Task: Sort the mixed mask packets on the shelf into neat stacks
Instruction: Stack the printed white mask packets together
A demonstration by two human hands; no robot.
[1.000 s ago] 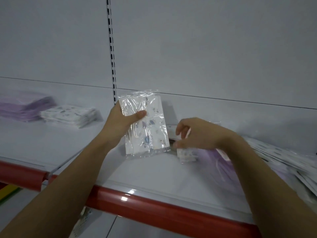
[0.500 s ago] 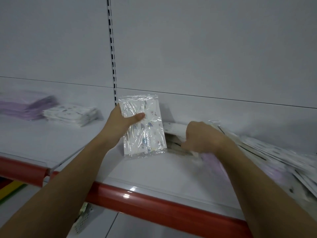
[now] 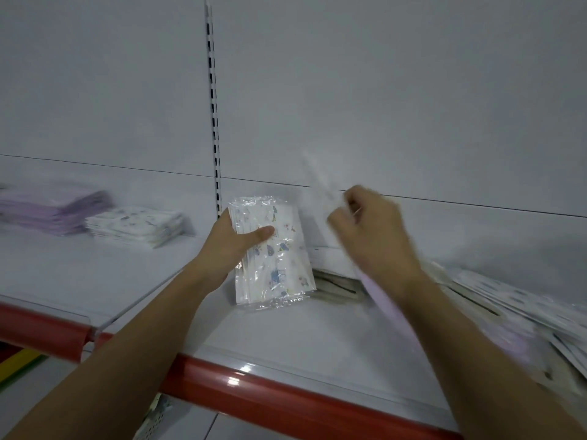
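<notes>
Centrally, on the white shelf (image 3: 286, 338): a bundle of printed mask packets (image 3: 273, 254) stood on end, lower edge touching the shelf surface, top leaning slightly left. Gripped by the left hand (image 3: 233, 246), thumb across the front face, fingers hidden behind the bundle.

Just right of it, the right hand (image 3: 370, 231), raised off the shelf, fingers curled and pinching a blurred white packet (image 3: 320, 185) that stuck up and to the left from the fingertips. Too smeared to tell its print.

Below and right of that hand: a loose heap of mixed packets (image 3: 495, 300), sprawled across the right part of the shelf, some white with small prints, some pale purple, overlapping at angles. Near the bundle's right edge, a few flat packets at the heap's left end, dark ear loops visible.

Far left, on the neighbouring shelf section: a flat stack of purple packets (image 3: 54, 211), and just right of it, close but apart, a flat stack of printed white packets (image 3: 136, 225).

Along the near shelf edge, a red price rail (image 3: 286, 404). Behind, a slotted upright (image 3: 213, 106) between white back panels.
</notes>
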